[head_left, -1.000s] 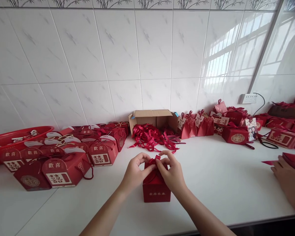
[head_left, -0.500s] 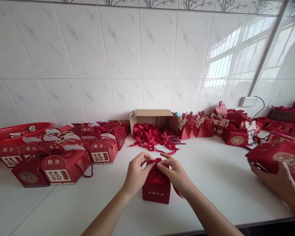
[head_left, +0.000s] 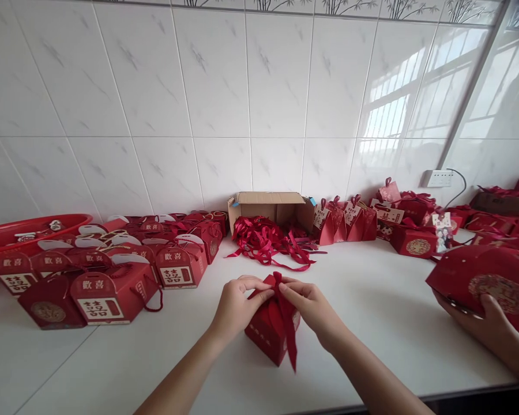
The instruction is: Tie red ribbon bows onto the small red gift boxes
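Observation:
A small dark red gift box [head_left: 263,334] with pale lettering stands on the white tabletop in front of me, turned with one corner toward me. A red ribbon [head_left: 290,337] is knotted at its top, with a tail hanging down the near side. My left hand [head_left: 237,305] pinches at the top from the left, thumb and forefinger close to the knot; exactly what lies between them is partly hidden. From the right, my right hand [head_left: 309,308] pinches the ribbon at the knot.
Behind the gift box, a cardboard box [head_left: 270,199] lies open with loose red ribbons [head_left: 262,239] spilling out. Red handled boxes [head_left: 108,297] and a red basin [head_left: 80,221] are at left. At right, another person's hand [head_left: 488,328] holds a larger red box [head_left: 471,276].
The gift box has turned so a corner faces me, and the ribbon tail now hangs in front. At right, the other person's red box has shifted slightly left.

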Tool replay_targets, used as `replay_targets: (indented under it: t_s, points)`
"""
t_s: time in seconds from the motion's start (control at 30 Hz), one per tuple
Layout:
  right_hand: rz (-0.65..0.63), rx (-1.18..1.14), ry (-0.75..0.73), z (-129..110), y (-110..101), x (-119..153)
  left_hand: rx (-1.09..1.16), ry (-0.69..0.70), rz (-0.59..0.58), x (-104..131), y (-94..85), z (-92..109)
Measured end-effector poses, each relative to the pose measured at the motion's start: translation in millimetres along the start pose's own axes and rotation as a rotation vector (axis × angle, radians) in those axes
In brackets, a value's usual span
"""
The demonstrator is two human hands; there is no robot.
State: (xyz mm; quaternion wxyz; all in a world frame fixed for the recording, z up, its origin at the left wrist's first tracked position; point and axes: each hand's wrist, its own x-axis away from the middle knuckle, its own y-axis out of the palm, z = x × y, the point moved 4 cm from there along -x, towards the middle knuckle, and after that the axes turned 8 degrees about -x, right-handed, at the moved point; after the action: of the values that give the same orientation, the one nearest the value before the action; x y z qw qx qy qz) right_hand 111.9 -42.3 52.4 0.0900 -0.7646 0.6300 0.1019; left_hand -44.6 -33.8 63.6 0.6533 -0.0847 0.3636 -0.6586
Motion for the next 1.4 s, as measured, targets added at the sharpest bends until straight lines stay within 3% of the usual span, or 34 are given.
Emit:
replay_targets:
  t_s: [0.1,0.33,0.43,0.53,0.7,0.83,0.97,1.07,1.2,1.4]
  points:
    - [-0.070,0.083,0.061,-1.8,-9.0,1.1,0.000,-0.032,-0.066,-2.6,-4.5,2.3]
    - [-0.054,0.537,-0.161,-26.5,-24.7,7.2,-0.041,-0.028,-0.252,-8.0,-17.9,19.2]
    - [-0.104,0.657,-0.160,-45.2,-26.4,12.5,-0.071,0.031,-0.338,-12.4,-21.9,26.3]
    - [-0.179,0.588,-0.043,-50.8,-25.8,4.6,-0.134,0.081,-0.425,-17.7,-24.7,32.8]
    - [-0.307,0.450,0.044,-31.9,-15.6,-24.2,-0.247,0.078,-0.544,-24.1,-26.6,41.4]
    - [-0.394,0.465,-0.173,-30.4,-9.8,-23.5,-0.311,0.065,-0.580,-26.7,-26.6,40.9]
    - [-0.497,0.655,-0.436,-34.7,-8.2,-10.0,-0.349,0.117,-0.601,-29.4,-27.2,39.6]
    - [-0.547,0.815,-0.529,-28.8,-7.1,-6.9,-0.374,0.137,-0.616,-32.7,-29.3,39.7]
    - [-0.554,0.857,-0.561,-18.9,-5.8,-7.8,-0.382,0.106,-0.614,-40.6,-33.2,39.6]
    - [-0.558,0.612,-0.468,-10.2,-7.5,-6.9,-0.238,0.011,-0.754,-42.4,-28.5,32.0]
